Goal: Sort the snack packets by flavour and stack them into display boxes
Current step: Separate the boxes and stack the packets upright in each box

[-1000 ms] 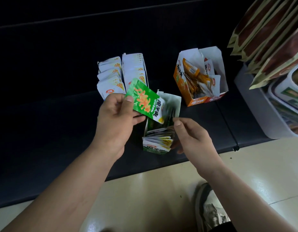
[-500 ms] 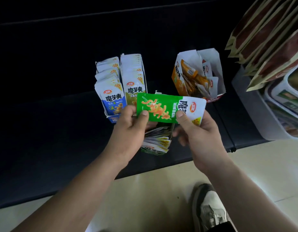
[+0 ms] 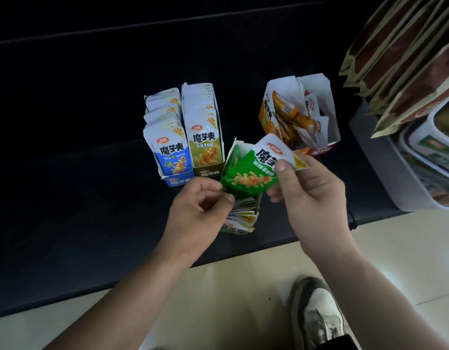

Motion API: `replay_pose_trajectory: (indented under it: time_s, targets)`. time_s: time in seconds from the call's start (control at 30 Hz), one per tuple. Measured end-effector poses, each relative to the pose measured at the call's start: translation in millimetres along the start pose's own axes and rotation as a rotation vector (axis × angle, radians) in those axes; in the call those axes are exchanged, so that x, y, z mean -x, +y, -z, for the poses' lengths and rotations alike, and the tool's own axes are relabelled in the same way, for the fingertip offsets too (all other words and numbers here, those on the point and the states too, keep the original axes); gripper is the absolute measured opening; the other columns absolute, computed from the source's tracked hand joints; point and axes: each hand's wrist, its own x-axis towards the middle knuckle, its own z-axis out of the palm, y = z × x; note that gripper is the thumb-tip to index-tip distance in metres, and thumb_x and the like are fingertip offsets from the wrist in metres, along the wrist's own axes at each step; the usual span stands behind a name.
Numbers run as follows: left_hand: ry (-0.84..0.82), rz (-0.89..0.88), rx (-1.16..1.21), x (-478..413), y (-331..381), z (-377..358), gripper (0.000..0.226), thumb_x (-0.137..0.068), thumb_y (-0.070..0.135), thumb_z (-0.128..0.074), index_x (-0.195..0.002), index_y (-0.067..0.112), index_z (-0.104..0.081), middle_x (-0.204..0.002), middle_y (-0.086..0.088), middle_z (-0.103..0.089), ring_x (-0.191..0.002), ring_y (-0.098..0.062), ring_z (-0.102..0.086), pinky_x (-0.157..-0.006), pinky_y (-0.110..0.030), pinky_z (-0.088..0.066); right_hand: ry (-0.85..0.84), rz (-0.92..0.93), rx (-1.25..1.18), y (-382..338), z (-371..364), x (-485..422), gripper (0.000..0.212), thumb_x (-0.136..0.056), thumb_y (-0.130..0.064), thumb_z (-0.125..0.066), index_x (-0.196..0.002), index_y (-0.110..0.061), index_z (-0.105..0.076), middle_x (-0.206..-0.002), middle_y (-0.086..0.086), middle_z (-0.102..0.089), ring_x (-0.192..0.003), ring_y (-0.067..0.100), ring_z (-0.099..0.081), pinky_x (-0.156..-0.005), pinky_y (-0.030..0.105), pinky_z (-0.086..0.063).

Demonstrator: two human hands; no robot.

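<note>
A: How far along?
B: The right hand (image 3: 311,195) pinches the green packet (image 3: 248,178) above the part-filled green box (image 3: 235,154). The left hand (image 3: 200,205) curls at its corner, grip unclear.
A: Beyond?
B: The blue box (image 3: 179,181) and olive box (image 3: 209,173) look full. The orange box (image 3: 267,117) looks jumbled.

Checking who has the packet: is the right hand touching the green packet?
Touching. The head view shows the right hand pinching the green packet by its white end, with the thumb pressed on its front.
</note>
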Motion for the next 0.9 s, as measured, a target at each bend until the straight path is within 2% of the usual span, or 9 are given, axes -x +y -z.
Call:
replay_pose_trajectory:
  time_s: [0.1, 0.2, 0.33, 0.43, 0.6, 0.7, 0.77, 0.83, 0.9]
  targets:
    - [0.057, -0.015, -0.014, -1.5, -2.1, 0.1, 0.032, -0.087, 0.015, -0.082, -0.111, 0.027, -0.065, -0.103, 0.006, -0.070, -0.084, -0.003, -0.070, -0.071, -0.018, -0.056, -0.077, 0.017, 0.147, 1.0, -2.7, -4.2, 0.014, -0.108, -0.024, -0.054, -0.109, -0.020, -0.067, -0.077, -0.003, -0.073, -0.069, 0.008, -0.069, -0.062, 0.021, -0.057]
    - [0.026, -0.048, -0.088, -1.8, -2.9, 1.9, 0.038, -0.090, 0.016, -0.078, -0.121, 0.034, -0.067, -0.113, 0.012, -0.064, -0.086, -0.002, -0.068, -0.070, -0.013, -0.053, -0.121, -0.026, 0.221, 8.3, -9.2, -2.8, 0.012, -0.109, -0.026, -0.050, -0.113, -0.025, -0.061, -0.074, -0.006, -0.071, -0.068, 0.004, -0.068, -0.058, 0.016, -0.052]
    - [-0.077, -0.086, -0.243, -1.9, -5.0, 5.1, 0.026, -0.095, 0.023, -0.071, -0.120, 0.030, -0.072, -0.117, 0.014, -0.059, -0.097, 0.000, -0.065, -0.083, -0.013, -0.049, -0.140, 0.042, 0.353, 11.6, -3.2, -0.9, 0.017, -0.108, -0.021, -0.050, -0.122, -0.021, -0.061, -0.077, -0.015, -0.064, -0.073, -0.011, -0.063, -0.056, 0.005, -0.043]
    - [-0.050, -0.081, -0.258, -4.2, -6.6, 6.9, 0.020, -0.094, 0.025, -0.072, -0.114, 0.030, -0.075, -0.115, 0.013, -0.059, -0.094, -0.002, -0.065, -0.079, -0.014, -0.050, -0.170, -0.023, 0.392, 15.6, 0.8, -7.4, 0.022, -0.109, -0.026, -0.048, -0.126, -0.020, -0.060, -0.079, -0.015, -0.061, -0.073, -0.014, -0.060, -0.057, 0.004, -0.042]
    - [-0.042, -0.048, -0.205, -5.4, -7.5, 8.8, 0.022, -0.092, 0.025, -0.074, -0.110, 0.038, -0.071, -0.110, 0.009, -0.070, -0.088, -0.004, -0.069, -0.075, -0.021, -0.053, -0.300, 0.061, 0.471, 28.7, -6.9, -1.7, 0.019, -0.108, -0.024, -0.052, -0.121, -0.029, -0.064, -0.091, -0.013, -0.070, -0.082, 0.000, -0.068, -0.063, 0.017, -0.052]
    - [-0.011, -0.048, -0.209, -6.2, -10.8, 11.2, 0.023, -0.090, 0.026, -0.072, -0.109, 0.039, -0.071, -0.109, 0.009, -0.072, -0.093, -0.006, -0.070, -0.082, -0.028, -0.057, -0.452, -0.119, 0.424, 31.5, -11.6, 1.7, 0.021, -0.108, -0.030, -0.048, -0.112, -0.040, -0.067, -0.091, -0.005, -0.071, -0.081, 0.013, -0.069, -0.072, 0.039, -0.061]
    - [0.009, -0.027, -0.182, -7.0, -11.0, 13.8, 0.024, -0.093, 0.015, -0.067, -0.105, 0.034, -0.073, -0.105, 0.010, -0.074, -0.096, -0.007, -0.072, -0.088, -0.033, -0.058, -0.480, -0.281, 0.238, 25.5, -10.5, 3.0, 0.025, -0.109, -0.035, -0.047, -0.107, -0.037, -0.071, -0.091, 0.003, -0.071, -0.075, 0.011, -0.066, -0.064, 0.031, -0.058]
    - [0.002, 0.013, -0.109, -8.1, -6.4, 15.2, 0.029, -0.099, 0.002, -0.055, -0.102, 0.024, -0.074, -0.098, 0.005, -0.077, -0.091, -0.011, -0.075, -0.083, -0.033, -0.060, -0.441, -0.257, 0.187, 20.9, -8.2, 5.4, 0.032, -0.108, -0.045, -0.045, -0.103, -0.028, -0.072, -0.089, 0.006, -0.068, -0.070, 0.006, -0.060, -0.062, 0.027, -0.052]
    - [-0.007, 0.059, -0.019, -8.5, 2.0, 16.2, 0.029, -0.102, -0.001, -0.047, -0.103, 0.013, -0.073, -0.091, -0.005, -0.077, -0.083, -0.016, -0.077, -0.068, -0.029, -0.061, -0.402, -0.170, 0.204, 23.0, -8.6, 8.1, 0.036, -0.107, -0.047, -0.048, -0.098, -0.020, -0.072, -0.083, 0.007, -0.067, -0.069, 0.009, -0.059, -0.066, 0.036, -0.052]
